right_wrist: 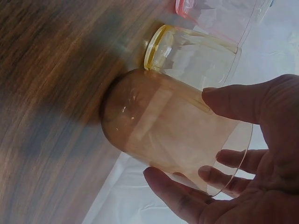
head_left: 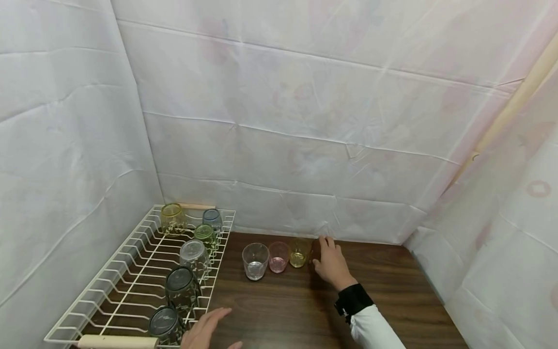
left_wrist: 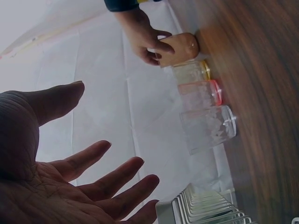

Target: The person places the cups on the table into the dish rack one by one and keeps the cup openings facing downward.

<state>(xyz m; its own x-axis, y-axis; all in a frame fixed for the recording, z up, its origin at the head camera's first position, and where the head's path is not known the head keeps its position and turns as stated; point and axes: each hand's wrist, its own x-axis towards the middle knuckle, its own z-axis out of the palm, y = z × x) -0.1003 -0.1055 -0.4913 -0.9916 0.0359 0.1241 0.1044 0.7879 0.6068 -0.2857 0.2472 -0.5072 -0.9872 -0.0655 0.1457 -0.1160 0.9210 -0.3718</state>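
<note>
My right hand (head_left: 333, 264) grips a brown tinted glass (right_wrist: 161, 123) near its rim, thumb on one side and fingers on the other. The glass stands upright at the right end of a row, close beside a yellow glass (head_left: 298, 253). Left of that come a pink glass (head_left: 278, 257) and a clear glass (head_left: 255, 261). My left hand (head_left: 204, 330) holds nothing, its fingers spread beside the front right corner of a white wire rack (head_left: 126, 295). In the left wrist view its palm (left_wrist: 28, 196) fills the lower left.
Several upturned glasses stand along the rack's right side, among them a dark grey glass (head_left: 180, 286) and a green glass (head_left: 205, 235). A yellow glass (head_left: 173, 218) is at the rack's back left. White sheeting (head_left: 279, 145) walls the wooden table (head_left: 270, 310) behind and at both sides.
</note>
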